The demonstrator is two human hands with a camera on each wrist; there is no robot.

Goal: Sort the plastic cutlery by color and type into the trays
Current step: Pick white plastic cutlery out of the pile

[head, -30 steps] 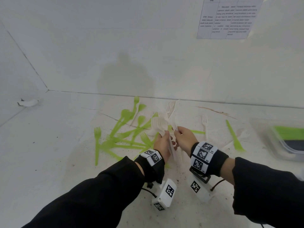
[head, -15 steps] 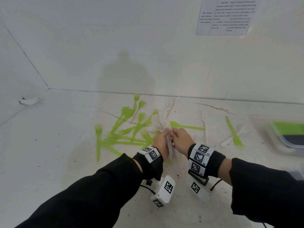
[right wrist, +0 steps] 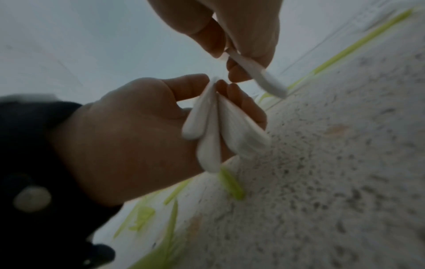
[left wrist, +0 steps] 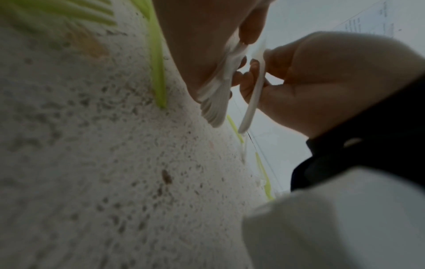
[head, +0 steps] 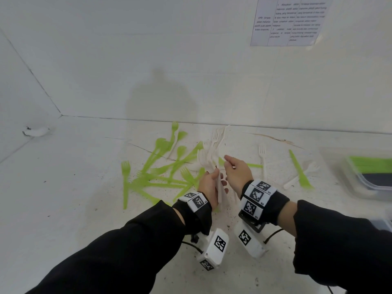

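Several white forks (head: 212,154) fan out of the left hand (head: 209,185), while the right hand (head: 237,174) pinches one more white piece (right wrist: 255,72) just beside them.

Left fingers and thumb are curled round the bundle's handles, tines pointing away from the wrist; the right thumb and fingertips clamp a single handle, its far end hidden, so I cannot tell its type. Green forks (head: 161,166) lie scattered beyond and to the left of the grip, a lone white fork (head: 262,158) and a green knife (head: 299,170) sit off to its right, and the tray (head: 360,183) stands further right. To do this well, I'd say slide the single handle in parallel with the bundle, tines the same way, then tighten before lifting so nothing slips out.
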